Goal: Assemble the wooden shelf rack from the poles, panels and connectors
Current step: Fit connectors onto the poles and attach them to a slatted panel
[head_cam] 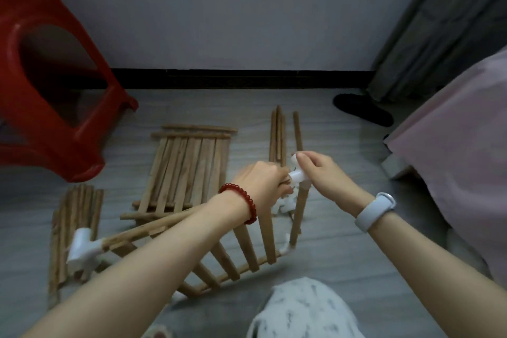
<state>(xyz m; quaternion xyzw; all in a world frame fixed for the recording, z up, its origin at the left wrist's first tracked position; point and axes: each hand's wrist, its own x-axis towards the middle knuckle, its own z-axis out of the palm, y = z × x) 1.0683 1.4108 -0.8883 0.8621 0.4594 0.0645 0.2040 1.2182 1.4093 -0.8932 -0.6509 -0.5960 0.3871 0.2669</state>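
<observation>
Right hand (319, 173) pinches a white plastic connector (297, 174) between thumb and fingertips, fingers curled round it, wrist bent, pale smartwatch band (375, 211) on the wrist. Left hand (260, 182) is clenched round the end of a wooden pole at that same connector, knuckles up, red bead bracelet (241, 204) on the wrist; the pole end itself is hidden inside the grip. Both forearms reach in from the bottom edge and meet mid-frame above the floor (343, 269).

Connector sits on top of a short upright pole (299, 214), part of a tilted slatted panel (247, 244) held up off the floor under the hands; the left forearm covers much of its slats. Second white connector (82, 248) caps the panel's far left corner. Some white bits lie just under the hands, too blurred to tell what.

Behind: flat stack of slatted panels (189, 170) on the floor. Bundle of loose poles (279, 134) just beyond the right hand, pointing toward the wall. Another pole bundle (74, 225) lies at left, partly under the left connector.

Red plastic stool (55, 107) tipped at upper left. Black slipper (362, 110) near grey curtain (439, 35). Pink bed cover (461, 151) at right edge. Patterned white trouser knee (301, 310) at the bottom. No readable writing or labels anywhere.
</observation>
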